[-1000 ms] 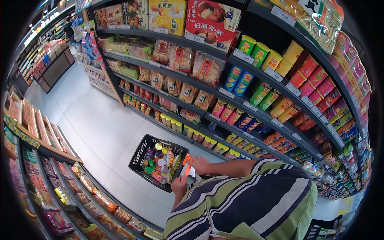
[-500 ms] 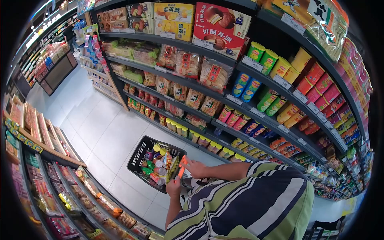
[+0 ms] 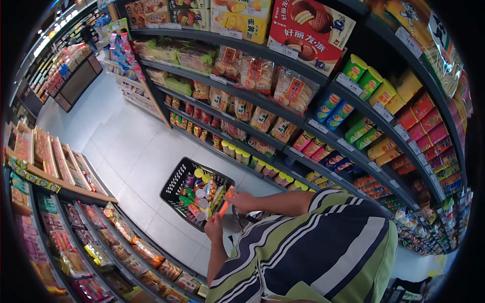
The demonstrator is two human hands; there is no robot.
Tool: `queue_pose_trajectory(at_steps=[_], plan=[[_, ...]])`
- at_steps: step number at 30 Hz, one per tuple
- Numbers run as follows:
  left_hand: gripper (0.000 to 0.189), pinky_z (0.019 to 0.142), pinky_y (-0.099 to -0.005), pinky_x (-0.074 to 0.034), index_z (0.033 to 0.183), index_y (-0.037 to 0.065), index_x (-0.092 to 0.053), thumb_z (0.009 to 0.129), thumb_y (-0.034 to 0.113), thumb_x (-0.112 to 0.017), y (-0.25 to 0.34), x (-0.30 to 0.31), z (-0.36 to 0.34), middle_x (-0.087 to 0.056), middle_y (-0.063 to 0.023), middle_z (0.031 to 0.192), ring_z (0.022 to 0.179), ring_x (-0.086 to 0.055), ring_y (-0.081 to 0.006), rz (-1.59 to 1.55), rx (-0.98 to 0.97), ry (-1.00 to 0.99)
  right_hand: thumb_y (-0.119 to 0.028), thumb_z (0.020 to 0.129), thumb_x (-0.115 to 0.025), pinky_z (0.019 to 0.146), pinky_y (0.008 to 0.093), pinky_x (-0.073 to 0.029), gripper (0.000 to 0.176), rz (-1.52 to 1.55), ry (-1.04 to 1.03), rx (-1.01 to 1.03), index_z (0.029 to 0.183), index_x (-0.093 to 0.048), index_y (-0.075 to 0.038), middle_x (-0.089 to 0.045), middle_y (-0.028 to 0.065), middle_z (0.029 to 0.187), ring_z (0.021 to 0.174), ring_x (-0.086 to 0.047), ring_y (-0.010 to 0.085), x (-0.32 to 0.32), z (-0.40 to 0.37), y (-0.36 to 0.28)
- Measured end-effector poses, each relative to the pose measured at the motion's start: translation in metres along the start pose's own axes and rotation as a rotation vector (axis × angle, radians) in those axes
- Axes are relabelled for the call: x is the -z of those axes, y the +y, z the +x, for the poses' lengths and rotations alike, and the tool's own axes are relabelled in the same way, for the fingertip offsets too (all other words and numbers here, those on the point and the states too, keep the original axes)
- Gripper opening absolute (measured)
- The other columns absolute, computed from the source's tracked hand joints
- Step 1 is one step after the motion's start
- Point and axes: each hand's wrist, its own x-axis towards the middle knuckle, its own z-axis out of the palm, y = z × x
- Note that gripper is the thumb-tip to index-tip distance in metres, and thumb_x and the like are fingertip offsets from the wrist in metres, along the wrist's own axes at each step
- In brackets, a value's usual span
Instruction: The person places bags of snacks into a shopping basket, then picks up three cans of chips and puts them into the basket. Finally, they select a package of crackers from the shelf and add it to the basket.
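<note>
Between my two hands is a thin orange item (image 3: 226,202), over the near right edge of a black basket (image 3: 171,188). My left hand (image 3: 214,228) has its fingers closed on the lower end of it. The upper end is gripped by my right hand (image 3: 241,201). Inside the basket on the floor lie several packaged goods, among them yellow-lidded jars (image 3: 199,173), green packs (image 3: 190,193) and a purple item (image 3: 190,180). What the orange item is cannot be made out.
A tall shelf (image 3: 283,60) with boxes, snack bags and chip cans (image 3: 355,67) runs along the right. Lower shelves (image 3: 91,222) of packaged snacks stand at the left. Pale floor tiles (image 3: 126,146) lie between them, with a display bin (image 3: 76,83) farther back.
The view has shifted, and the right-hand shelves appear larger and farther right. Both hands sit slightly higher and to the left in the picture, still on the orange item.
</note>
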Motion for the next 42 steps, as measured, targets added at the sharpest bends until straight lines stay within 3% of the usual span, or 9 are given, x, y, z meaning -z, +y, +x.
queue_pose_trajectory(at_steps=[8,12,16,18,20,30,33,37,42], plan=[[0.061,0.063,-0.0538,-0.048,0.080,-0.004,-0.074,0.105,0.050,-0.057,-0.037,0.004,0.070,-0.068,-0.0249,0.071,0.067,-0.067,-0.0432,-0.028,-0.058,0.074,-0.023,0.089,-0.074,0.112,0.0479,-0.049,0.070,0.224,-0.023,-0.142,0.155,-0.049,-0.018,-0.042,0.0203,0.160,0.135,-0.056,0.0399,0.040,0.039,0.024],[0.057,0.061,-0.0543,-0.046,0.079,-0.005,-0.072,0.106,0.043,-0.055,-0.042,0.017,0.095,-0.067,-0.0255,0.070,0.065,-0.065,-0.0439,-0.019,-0.117,0.092,-0.029,0.092,-0.073,0.116,0.0450,-0.046,0.055,0.427,0.332,-0.328,0.142,-0.062,-0.010,-0.052,0.0203,0.153,0.139,-0.054,0.0375,0.067,0.034,0.085],[0.056,0.062,-0.0529,-0.047,0.078,-0.005,-0.070,0.106,0.041,-0.054,-0.039,0.034,0.119,-0.067,-0.0232,0.069,0.063,-0.065,-0.0421,-0.044,-0.113,0.102,-0.029,0.091,-0.075,0.101,0.0460,-0.056,0.044,0.422,0.853,-0.580,0.128,-0.073,-0.005,-0.072,0.0246,0.125,0.122,-0.068,0.0384,0.101,0.020,0.154],[0.055,0.062,-0.0522,-0.047,0.077,-0.004,-0.069,0.106,0.040,-0.054,-0.040,0.041,0.137,-0.066,-0.0222,0.068,0.063,-0.064,-0.0410,-0.056,-0.081,0.045,-0.030,0.090,-0.076,0.090,0.0460,-0.059,0.039,0.676,1.033,-0.749,0.119,-0.075,-0.003,-0.077,0.0232,0.107,0.103,-0.075,0.0394,0.131,0.003,0.169],[0.054,0.062,-0.0524,-0.047,0.076,-0.003,-0.068,0.106,0.040,-0.054,-0.036,0.047,0.149,-0.066,-0.0220,0.068,0.063,-0.064,-0.0410,-0.043,-0.100,0.072,-0.025,0.093,-0.075,0.084,0.0377,-0.058,0.038,0.596,1.050,-0.902,0.123,-0.073,-0.001,-0.078,0.0206,0.107,0.092,-0.076,0.0309,0.140,-0.007,0.198],[0.053,0.065,-0.0588,-0.044,0.075,-0.004,-0.065,0.105,0.037,-0.051,-0.063,0.068,0.218,-0.063,-0.0277,0.074,0.070,-0.061,-0.0504,0.059,-0.348,0.070,-0.034,0.091,-0.083,0.080,0.0368,-0.057,0.063,0.776,1.525,-0.969,0.131,-0.064,0.011,-0.078,0.0191,0.105,0.093,-0.075,0.0244,0.187,-0.056,0.187],[0.057,0.066,-0.0578,-0.046,0.083,-0.006,-0.070,0.106,0.042,-0.049,-0.063,0.082,0.223,-0.067,-0.0294,0.077,0.072,-0.064,-0.0509,0.074,-0.366,-0.011,-0.036,0.088,-0.086,0.078,0.0350,-0.057,0.073,0.760,1.543,-1.039,0.138,-0.060,0.010,-0.077,0.0158,0.104,0.088,-0.072,0.0211,0.213,-0.073,0.168],[0.055,0.068,-0.0585,-0.046,0.075,-0.005,-0.067,0.105,0.039,-0.052,-0.056,0.086,0.226,-0.065,-0.0274,0.075,0.073,-0.063,-0.0488,0.059,-0.332,0.026,-0.042,0.082,-0.091,0.077,0.0357,-0.057,0.091,0.804,1.547,-1.095,0.147,-0.052,0.008,-0.071,0.0140,0.118,0.094,-0.069,0.0201,0.260,-0.098,0.180],[0.052,0.071,-0.0580,-0.046,0.076,-0.004,-0.069,0.103,0.039,-0.055,-0.059,0.093,0.218,-0.064,-0.0243,0.075,0.076,-0.062,-0.0456,0.064,-0.266,0.005,-0.048,0.085,-0.087,0.105,0.0483,-0.050,0.108,1.010,1.576,-1.028,0.163,-0.031,0.000,-0.053,0.0169,0.153,0.138,-0.054,0.0304,0.314,-0.109,0.185]])
